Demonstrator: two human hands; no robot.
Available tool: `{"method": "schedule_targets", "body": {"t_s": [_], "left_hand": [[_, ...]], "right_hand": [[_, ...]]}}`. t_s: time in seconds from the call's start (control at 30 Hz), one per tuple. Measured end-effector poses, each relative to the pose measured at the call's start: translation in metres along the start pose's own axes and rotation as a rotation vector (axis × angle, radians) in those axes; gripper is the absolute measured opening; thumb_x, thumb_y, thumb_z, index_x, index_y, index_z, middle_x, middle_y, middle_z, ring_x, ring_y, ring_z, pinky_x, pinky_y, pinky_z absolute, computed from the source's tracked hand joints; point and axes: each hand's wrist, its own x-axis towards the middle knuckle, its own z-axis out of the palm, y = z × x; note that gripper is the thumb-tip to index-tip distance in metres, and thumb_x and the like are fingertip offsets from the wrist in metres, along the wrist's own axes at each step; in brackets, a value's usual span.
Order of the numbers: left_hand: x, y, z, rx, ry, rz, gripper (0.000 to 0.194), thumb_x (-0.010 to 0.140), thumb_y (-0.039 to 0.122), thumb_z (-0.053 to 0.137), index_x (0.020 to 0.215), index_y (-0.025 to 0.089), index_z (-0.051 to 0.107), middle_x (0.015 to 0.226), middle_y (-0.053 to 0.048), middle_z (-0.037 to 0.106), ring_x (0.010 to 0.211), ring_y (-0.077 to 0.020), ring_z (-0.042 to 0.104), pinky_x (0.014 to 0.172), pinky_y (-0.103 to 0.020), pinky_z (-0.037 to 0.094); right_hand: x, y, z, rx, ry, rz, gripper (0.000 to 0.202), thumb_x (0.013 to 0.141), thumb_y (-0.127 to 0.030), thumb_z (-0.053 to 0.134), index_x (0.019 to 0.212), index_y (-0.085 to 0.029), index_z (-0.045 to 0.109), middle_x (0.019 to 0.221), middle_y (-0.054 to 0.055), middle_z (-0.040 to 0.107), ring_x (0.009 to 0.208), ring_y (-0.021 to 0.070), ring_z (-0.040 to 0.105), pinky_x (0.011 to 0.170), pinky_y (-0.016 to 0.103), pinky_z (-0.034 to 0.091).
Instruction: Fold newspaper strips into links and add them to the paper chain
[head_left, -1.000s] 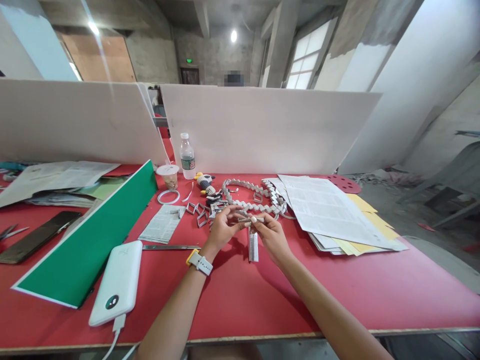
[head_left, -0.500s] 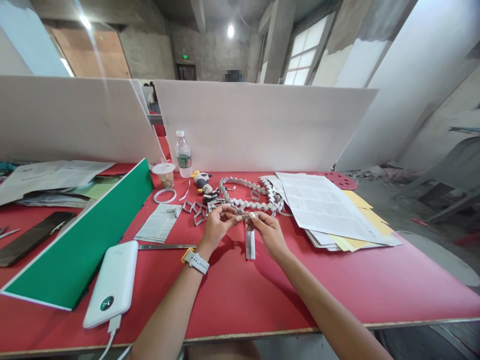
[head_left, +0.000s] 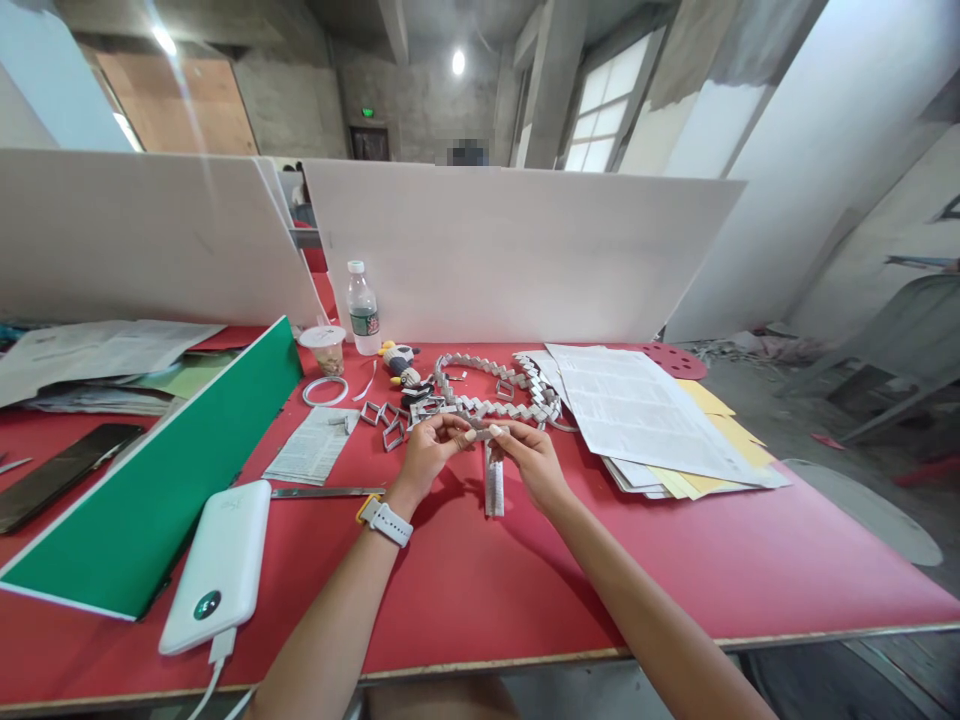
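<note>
Head view. The left hand [head_left: 429, 458] and the right hand [head_left: 534, 462] are both closed in a fingertip pinch on a small folded piece [head_left: 482, 434], one at each end. The piece is raised above the table [head_left: 465, 590]. Its finer folds are too small to tell.

A narrow flat slip [head_left: 494, 488] extends below the piece, between the hands. Whether it is joined to the piece cannot be told. Just beyond the hands lies the chain [head_left: 502, 408], a loop of zigzag folded sections; any connection to the piece is hidden by the fingers. Loose links [head_left: 385, 415] lie beyond and to the left of the left hand, near a printed sheet [head_left: 307, 450]. A stack of papers [head_left: 645, 420] lies to the right, beyond the right hand.

Handling, as judged: the piece appears to be of thin folded paper, so grip pressure should be light but even. One hand should act as the fixed support while the other makes small adjustments along the fold. Both ends should be held level; twisting could open or skew the creases. Force should be applied along the length of the piece, since a sideways push could buckle it. The forearms should be clear of the slip, and the fingers should not drag the chain.
</note>
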Motion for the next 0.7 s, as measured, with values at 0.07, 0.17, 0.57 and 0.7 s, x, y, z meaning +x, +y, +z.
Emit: {"method": "schedule_targets", "body": {"t_s": [0.07,0.17,0.57,0.7], "left_hand": [[-0.0002,-0.0017,0.0005,0.011,-0.046,-0.035,0.028,0.062,0.032,0.075,0.082,0.014,0.064,0.07,0.0,0.064,0.067,-0.0126,0.061,0.071,-0.029,0.051],[0.0005,-0.0036,0.0017,0.056,-0.066,-0.025,0.032,0.065,0.034,0.074,0.087,0.014,0.064,0.073,-0.001,0.063,0.069,-0.0127,0.06,0.069,-0.028,0.051],[-0.0024,-0.0062,0.0003,0.807,-0.074,0.52,0.012,0.08,0.026,0.061,0.088,0.021,0.069,0.085,-0.004,0.054,0.076,-0.0139,0.056,0.066,-0.026,0.048],[-0.0016,-0.0076,-0.0019,0.833,-0.163,0.522,0.015,0.081,0.023,0.06,0.093,0.021,0.068,0.09,-0.005,0.056,0.08,-0.0148,0.057,0.069,-0.028,0.049]], "right_hand": [[0.0002,-0.0005,-0.0005,0.045,-0.063,0.029,0.03,0.07,-0.039,0.07,0.095,-0.024,0.07,0.064,-0.002,0.063,0.055,0.0115,0.054,0.059,0.027,0.046],[0.0008,-0.0002,-0.001,0.049,-0.101,0.047,0.027,0.066,-0.038,0.073,0.086,-0.02,0.071,0.067,-0.001,0.065,0.056,0.0116,0.056,0.059,0.027,0.047],[0.0021,0.0003,0.0009,-0.161,0.023,-0.04,0.026,0.071,-0.041,0.066,0.062,-0.021,0.051,0.048,-0.005,0.053,0.044,0.0119,0.052,0.046,0.025,0.043],[0.0013,0.0015,0.0009,-0.164,0.043,-0.03,0.019,0.072,-0.039,0.063,0.075,-0.023,0.053,0.05,-0.006,0.053,0.045,0.0127,0.052,0.046,0.025,0.045]]}}
